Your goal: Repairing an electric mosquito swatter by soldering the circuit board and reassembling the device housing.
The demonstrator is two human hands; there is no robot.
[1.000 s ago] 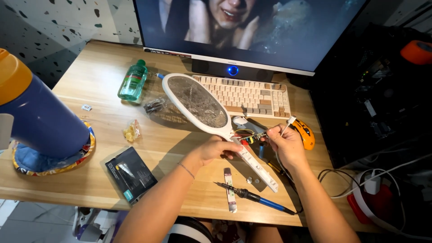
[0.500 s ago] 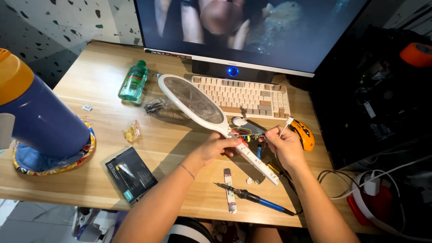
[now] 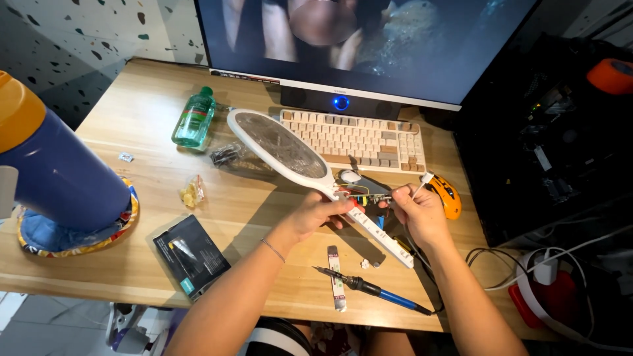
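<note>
My left hand (image 3: 319,212) grips the neck of a white electric fly-swatter racket (image 3: 285,146), whose mesh head points up-left over the wooden desk (image 3: 151,112). The racket's opened handle (image 3: 382,236) slants down-right, with wires and a small circuit board (image 3: 366,195) showing at the neck. My right hand (image 3: 417,209) pinches a thin tool whose tip touches that board. A blue-handled soldering iron (image 3: 373,289) lies on the desk just below both hands.
A beige keyboard (image 3: 356,138) and a monitor (image 3: 356,46) stand behind. A green bottle (image 3: 194,120), a small bag (image 3: 191,192), a dark box (image 3: 191,256), a blue and orange jug (image 3: 53,165) and an orange tape measure (image 3: 447,195) are around. Cables (image 3: 547,264) trail at right.
The racket head has swung slightly left and lower. Both hands stay at the racket's neck; the picture on the monitor has changed.
</note>
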